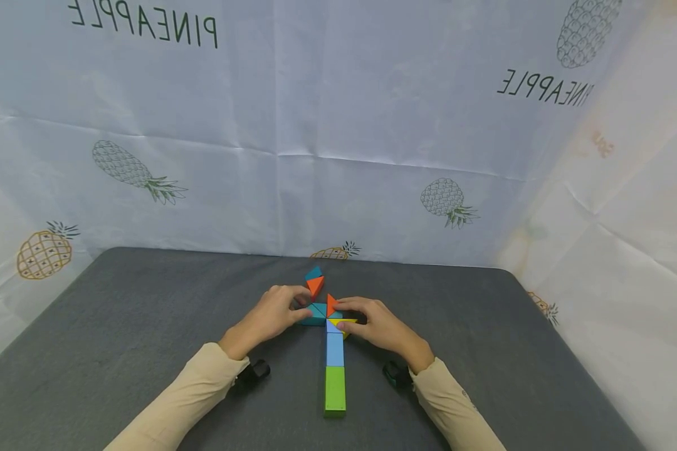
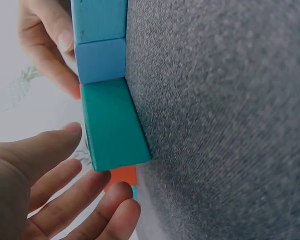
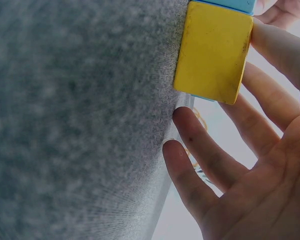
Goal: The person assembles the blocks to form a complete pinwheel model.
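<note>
In the head view, a figure of coloured blocks lies on the dark table. Its stem is a green block [image 1: 335, 389] and a blue block [image 1: 335, 348]. Across the top run teal triangular blocks [image 1: 318, 311], with a yellow triangular block [image 1: 346, 326] on the right and an orange triangular block [image 1: 331, 304] behind. My left hand [image 1: 274, 311] is around the teal end, thumb and fingers spread, a small gap showing beside the teal block [image 2: 115, 125]. My right hand [image 1: 379, 321] has its thumb at the yellow block [image 3: 214, 50] and its index fingertip by the orange one.
Another orange triangular block [image 1: 315, 285] and a blue one [image 1: 313, 273] lie farther back, beyond my left fingers. The grey cloth-covered table [image 1: 146, 313] ends at a hanging pineapple-print sheet [image 1: 338, 94]. Dark wrist devices [image 1: 254, 374] sit below both wrists.
</note>
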`<state>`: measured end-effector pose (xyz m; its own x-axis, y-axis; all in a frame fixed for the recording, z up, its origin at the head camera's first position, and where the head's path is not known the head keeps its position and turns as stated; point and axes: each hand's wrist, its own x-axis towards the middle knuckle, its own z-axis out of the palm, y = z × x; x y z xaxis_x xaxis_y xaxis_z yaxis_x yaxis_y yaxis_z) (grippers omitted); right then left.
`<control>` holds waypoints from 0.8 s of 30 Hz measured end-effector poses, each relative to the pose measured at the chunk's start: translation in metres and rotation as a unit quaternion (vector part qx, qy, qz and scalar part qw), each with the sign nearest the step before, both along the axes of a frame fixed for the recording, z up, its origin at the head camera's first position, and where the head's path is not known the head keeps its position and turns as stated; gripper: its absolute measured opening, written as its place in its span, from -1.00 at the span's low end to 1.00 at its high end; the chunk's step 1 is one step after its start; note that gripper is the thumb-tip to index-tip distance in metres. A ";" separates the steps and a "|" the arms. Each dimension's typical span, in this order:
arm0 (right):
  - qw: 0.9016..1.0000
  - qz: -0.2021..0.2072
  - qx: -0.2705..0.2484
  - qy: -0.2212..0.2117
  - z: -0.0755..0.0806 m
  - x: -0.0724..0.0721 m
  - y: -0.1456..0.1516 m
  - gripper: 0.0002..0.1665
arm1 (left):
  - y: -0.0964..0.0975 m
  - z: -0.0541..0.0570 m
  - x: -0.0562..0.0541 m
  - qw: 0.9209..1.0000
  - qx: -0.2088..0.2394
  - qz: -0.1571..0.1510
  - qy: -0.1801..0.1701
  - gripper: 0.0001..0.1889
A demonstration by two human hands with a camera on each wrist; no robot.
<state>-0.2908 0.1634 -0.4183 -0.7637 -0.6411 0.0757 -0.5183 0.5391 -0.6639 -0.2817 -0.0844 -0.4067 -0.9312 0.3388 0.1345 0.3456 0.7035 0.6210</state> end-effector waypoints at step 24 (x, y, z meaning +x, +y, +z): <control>1.000 0.000 -0.003 -0.006 0.001 -0.001 0.001 -0.45 | 0.001 -0.001 -0.027 0.999 -0.002 0.037 0.022 -0.64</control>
<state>-0.2916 0.1639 -0.4173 -0.7648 -0.6404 0.0699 -0.5100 0.5355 -0.6732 -0.3086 -0.0838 -0.4081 -0.9467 0.2703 0.1750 0.3201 0.7298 0.6041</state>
